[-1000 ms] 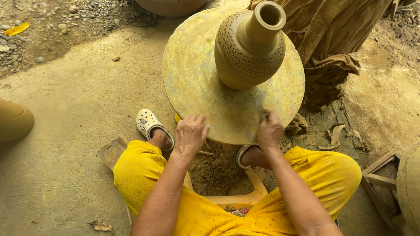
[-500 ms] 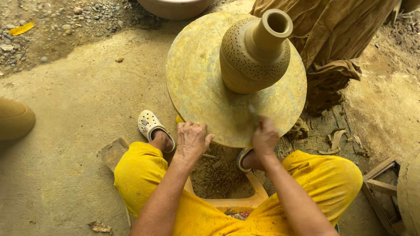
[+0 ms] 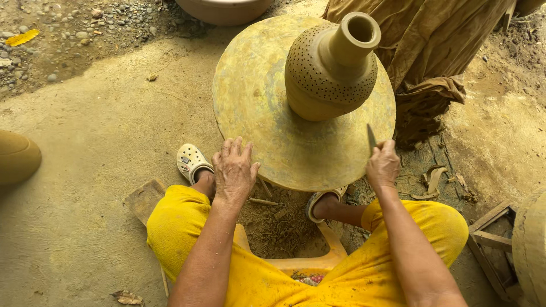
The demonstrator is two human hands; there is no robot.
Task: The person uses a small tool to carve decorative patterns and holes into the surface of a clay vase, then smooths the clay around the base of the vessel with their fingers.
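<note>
A tan clay vase [image 3: 331, 68] with a narrow neck and a band of small punched holes stands upright on a round, clay-smeared turntable [image 3: 259, 96]. My left hand [image 3: 234, 169] rests flat, fingers spread, on the wheel's near left rim. My right hand [image 3: 382, 165] sits at the near right rim, closed on a thin blade-like tool [image 3: 371, 138] that points up toward the vase. The vase is a short way beyond both hands.
My feet in pale clogs [image 3: 191, 161] rest under the wheel, and my yellow-trousered knees flank a low yellow stool [image 3: 301, 262]. Brown cloth [image 3: 441, 51] hangs behind the wheel. Another pot [image 3: 17, 156] sits at left, a basin [image 3: 224, 8] at top, wooden pieces [image 3: 489, 244] at right.
My right hand slid from the wheel's near middle rim to its right rim, and the thin tool now shows upright. My left hand shifted slightly right along the rim.
</note>
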